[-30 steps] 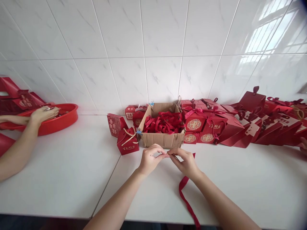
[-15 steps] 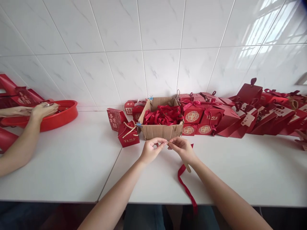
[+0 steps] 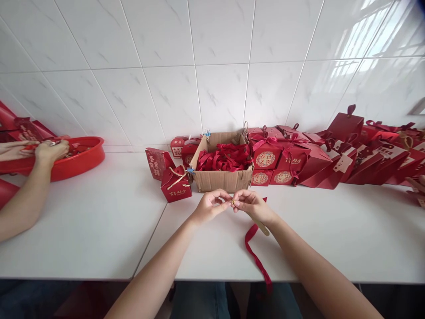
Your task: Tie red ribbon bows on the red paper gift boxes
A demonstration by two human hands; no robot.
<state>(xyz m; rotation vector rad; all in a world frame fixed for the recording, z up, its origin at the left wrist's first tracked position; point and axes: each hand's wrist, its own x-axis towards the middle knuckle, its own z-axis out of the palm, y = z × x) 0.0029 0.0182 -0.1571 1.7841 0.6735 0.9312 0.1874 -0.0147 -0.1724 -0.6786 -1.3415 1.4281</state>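
Note:
Above the table, the fingertips of my left hand (image 3: pixel 212 206) and my right hand (image 3: pixel 251 206) meet in a pinch around a small gold-coloured piece (image 3: pixel 233 202). It is too small to tell its kind. Below my right palm a flat tan strip (image 3: pixel 263 228) with a rounded end sticks out. Its upper part is hidden by the hand. A dark red ribbon (image 3: pixel 255 251) lies beneath my right hand and hangs over the table's front edge. Just beyond my hands stands a cardboard box (image 3: pixel 222 180) filled with red ribbons (image 3: pixel 226 157).
Red gift boxes (image 3: pixel 175 184) stand left of the cardboard box. More gift boxes (image 3: pixel 265 160) are stacked at right along the tiled wall. At far left another person's hands (image 3: pixel 49 153) work over a red basin (image 3: pixel 83 161). Part of another hand (image 3: pixel 416 188) shows at far right.
The tan strip under my right palm has swung slightly to the right. The gold piece shows more clearly between my fingertips. The other person's hands shifted left over the basin.

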